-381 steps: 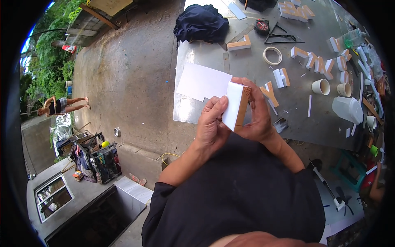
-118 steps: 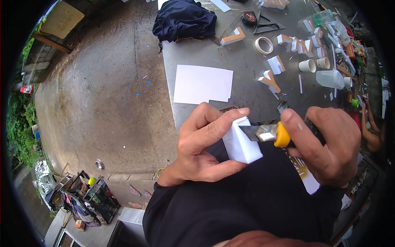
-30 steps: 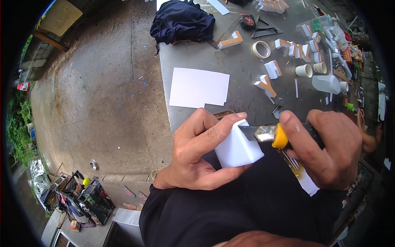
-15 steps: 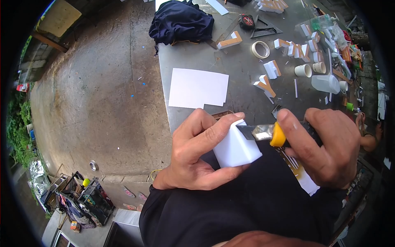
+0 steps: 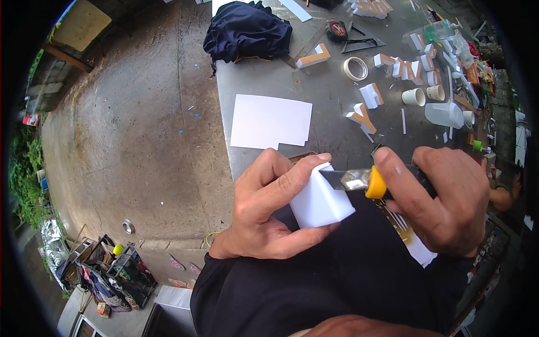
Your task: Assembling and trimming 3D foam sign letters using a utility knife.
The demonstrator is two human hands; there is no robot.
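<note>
Outdoor workshop, metal worktable [image 5: 337, 121], tape roll [image 5: 355, 68], concrete yard [image 5: 140, 129]

Grey metal table [image 5: 331, 121] holds a plain white sheet [image 5: 269, 121]; beyond that sheet, a navy cloth [image 5: 247, 31]. Nearer than it, a white block [image 5: 320, 199] and a knife [image 5: 365, 181] with a yellow slider and silver blade.

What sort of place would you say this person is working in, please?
Probably an outdoor craft workbench: a grey metal table holds white-and-tan foam letter shapes, a roll of masking tape and a black set square.
</note>
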